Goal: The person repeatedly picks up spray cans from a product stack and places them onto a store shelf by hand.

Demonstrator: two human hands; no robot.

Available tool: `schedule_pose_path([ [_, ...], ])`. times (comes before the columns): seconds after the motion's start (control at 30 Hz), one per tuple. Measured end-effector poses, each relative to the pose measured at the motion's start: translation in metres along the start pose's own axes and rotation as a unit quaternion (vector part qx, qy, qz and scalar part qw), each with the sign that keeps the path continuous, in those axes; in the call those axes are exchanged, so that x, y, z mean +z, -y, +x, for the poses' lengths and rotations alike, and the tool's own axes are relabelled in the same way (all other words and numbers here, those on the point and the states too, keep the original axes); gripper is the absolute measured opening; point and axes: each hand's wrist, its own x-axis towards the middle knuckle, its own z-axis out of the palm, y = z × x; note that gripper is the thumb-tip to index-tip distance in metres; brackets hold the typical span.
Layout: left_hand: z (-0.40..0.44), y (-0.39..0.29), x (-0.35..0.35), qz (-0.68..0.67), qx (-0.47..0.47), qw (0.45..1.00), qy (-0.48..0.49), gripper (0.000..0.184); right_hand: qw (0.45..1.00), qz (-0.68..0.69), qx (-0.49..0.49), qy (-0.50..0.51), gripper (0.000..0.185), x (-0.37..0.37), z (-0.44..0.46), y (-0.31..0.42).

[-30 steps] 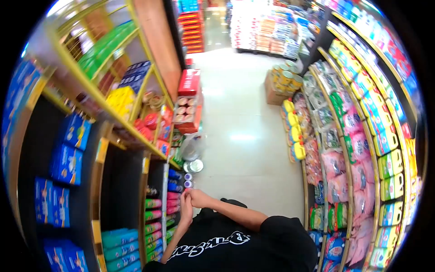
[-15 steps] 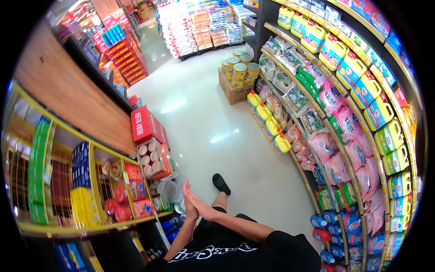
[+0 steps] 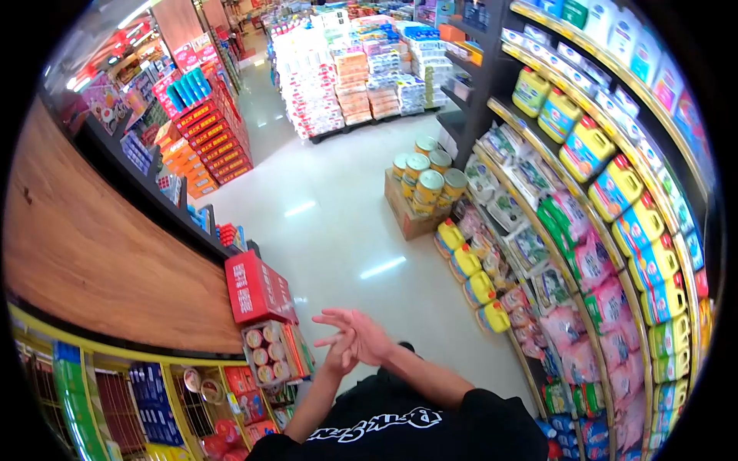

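Note:
In front of my chest the two hands touch, and I see nothing held in either. My right hand [image 3: 367, 338] lies over the other one, its fingers stretched out to the left and spread. Partly covered by it, my left hand [image 3: 338, 356] points upward with some fingers apart. Just beyond them on the left stands a box of round lidded tubs [image 3: 267, 352], with a red carton [image 3: 257, 289] behind it. Neither hand touches these goods.
Shelves on the right carry yellow jugs [image 3: 586, 147] and pink bags [image 3: 607, 296]. More yellow jugs [image 3: 478, 287] line the floor. Tins [image 3: 428, 187] sit on a cardboard box [image 3: 421, 223]. Pallets of packs [image 3: 354, 73] stand far ahead. A wooden panel [image 3: 115, 253] edges the left.
The view has moved forward along the aisle and tilted up. My palms were pressed flat together; now the right hand crosses over the left and the fingers are spread.

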Motion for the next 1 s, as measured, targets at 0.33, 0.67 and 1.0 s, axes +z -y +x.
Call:
schedule_pose_path([
  [0.33, 0.185, -0.130, -0.074, -0.095, -0.091, 0.969, -0.210, 0.061, 0.855, -0.500, -0.117, 0.076, 0.071, -0.093, 0.221, 0.048],
  [0.67, 0.338, -0.288, -0.170, -0.158, -0.021, 0.939, -0.306, 0.044, 0.650, -0.699, 0.006, 0.299, 0.082, -0.117, 0.459, 0.117],
  [1.0, 0.490, -0.413, -0.345, -0.262, 0.030, 0.891, -0.369, 0.029, 0.543, -0.752, 0.033, 0.374, 0.090, -0.186, 0.735, 0.109],
])
